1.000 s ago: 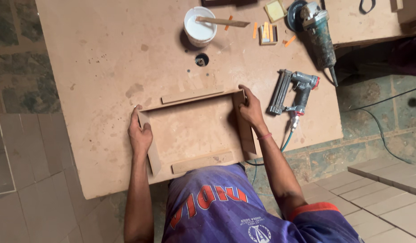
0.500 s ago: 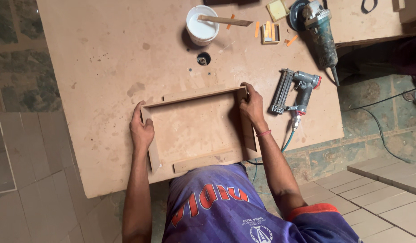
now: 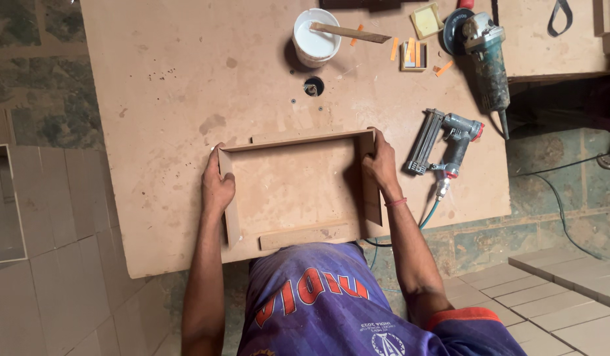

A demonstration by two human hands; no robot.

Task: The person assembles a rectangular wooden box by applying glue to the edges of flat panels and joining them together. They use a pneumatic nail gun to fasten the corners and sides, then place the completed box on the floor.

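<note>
Your left hand [image 3: 217,186] is closed around the left wall of the shallow wooden tray [image 3: 295,188], near its far corner, fingers wrapped over the top edge. The tray lies flat on the brown worktop [image 3: 166,99] right in front of you, at the near edge, with its open side up. Three walls stand on the left, far and right sides. On the near side a short loose strip of wood [image 3: 305,236] lies flat across the tray's bottom board. A second thin strip [image 3: 298,136] rests just behind the far wall, touching it.

Your right hand [image 3: 382,165] grips the right wall at its far corner, thumb inside the tray and fingers on the outside.

Farther back on the worktop stands a white tub [image 3: 316,39] of white paste with a flat stick [image 3: 349,31] laid across its rim. Right of it are small orange chips [image 3: 394,48] and a little yellow block [image 3: 425,20].

A nail gun [image 3: 443,142] lies just right of your right hand, apart from the tray, its hose [image 3: 429,214] hanging over the worktop's edge. An angle grinder [image 3: 483,53] lies at the far right corner.
</note>
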